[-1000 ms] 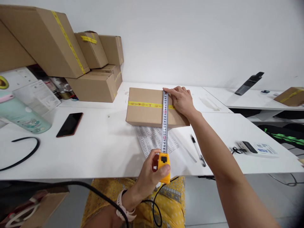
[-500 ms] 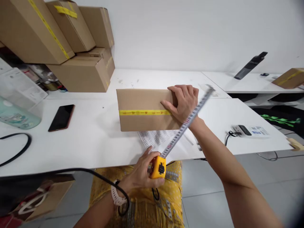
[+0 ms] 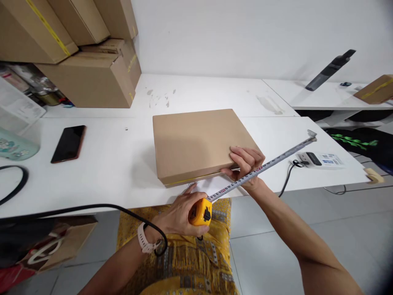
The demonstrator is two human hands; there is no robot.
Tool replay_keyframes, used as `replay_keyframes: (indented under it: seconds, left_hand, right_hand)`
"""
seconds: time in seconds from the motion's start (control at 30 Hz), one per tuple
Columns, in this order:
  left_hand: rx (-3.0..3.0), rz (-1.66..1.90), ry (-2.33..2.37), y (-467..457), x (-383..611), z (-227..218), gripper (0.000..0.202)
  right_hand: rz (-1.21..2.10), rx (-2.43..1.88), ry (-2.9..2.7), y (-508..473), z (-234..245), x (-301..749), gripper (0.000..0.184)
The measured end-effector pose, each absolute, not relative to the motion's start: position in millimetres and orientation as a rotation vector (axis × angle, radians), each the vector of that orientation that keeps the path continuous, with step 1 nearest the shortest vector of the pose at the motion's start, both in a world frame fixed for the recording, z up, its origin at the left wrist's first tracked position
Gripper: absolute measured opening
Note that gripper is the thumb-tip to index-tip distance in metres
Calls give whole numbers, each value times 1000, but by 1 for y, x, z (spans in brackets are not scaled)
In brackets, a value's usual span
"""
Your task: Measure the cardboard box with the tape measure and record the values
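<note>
My left hand (image 3: pixel 184 213) is wrapped round a yellow tape measure (image 3: pixel 202 212) just off the table's front edge. Its metal blade (image 3: pixel 273 162) is drawn out to the upper right, passes over my right wrist and ends in a hook above the table. A brown cardboard box (image 3: pixel 201 141) lies with its broad face up on the white table (image 3: pixel 129 164). Gripping the box's near right edge is my right hand (image 3: pixel 245 164), fingers on top and thumb at the taped side. The printed paper (image 3: pixel 211 185) is mostly hidden beneath the box and hands.
Stacked cardboard boxes (image 3: pixel 89 78) stand at the back left. A phone (image 3: pixel 69 143) lies on the left, beside a pale green bottle (image 3: pixel 16 143). A black cable (image 3: pixel 92 206) crosses in front. To the right sit a white plug device (image 3: pixel 321 159) and a dark bottle (image 3: pixel 330 70).
The box has tipped over so its broad face is up. My right hand has moved down towards me with it. The blade's free end has swung right and lower.
</note>
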State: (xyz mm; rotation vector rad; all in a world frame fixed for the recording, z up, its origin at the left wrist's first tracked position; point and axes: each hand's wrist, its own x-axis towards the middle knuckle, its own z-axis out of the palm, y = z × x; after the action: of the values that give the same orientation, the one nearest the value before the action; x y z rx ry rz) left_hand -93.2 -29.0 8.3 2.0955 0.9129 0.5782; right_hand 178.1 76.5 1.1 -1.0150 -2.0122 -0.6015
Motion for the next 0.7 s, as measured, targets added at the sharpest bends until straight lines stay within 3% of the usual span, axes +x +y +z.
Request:
replay_keyframes:
  seconds: [0.13,0.23,0.43,0.63,0.7]
  left_hand:
    - [2081,535,910,-28,-95,11,62]
    - [2039,523,909,-28,-96,14,64]
    - [1978,559,887,-26,-97,13,63]
    - [1917,568,902,-25,-98,13,63]
    - [1913,551,900,-26,-98,14,64]
  right_hand:
    - [-746,-753,-1993,85,4,179,39]
    - [-661,-813,-2120,114,15,187,34]
    - [-139,-1139,-2033,171,45,177,41]
    - [700,-933,-1164,141,92,178,78]
    - [746,-861,-1149,114,109,184,71]
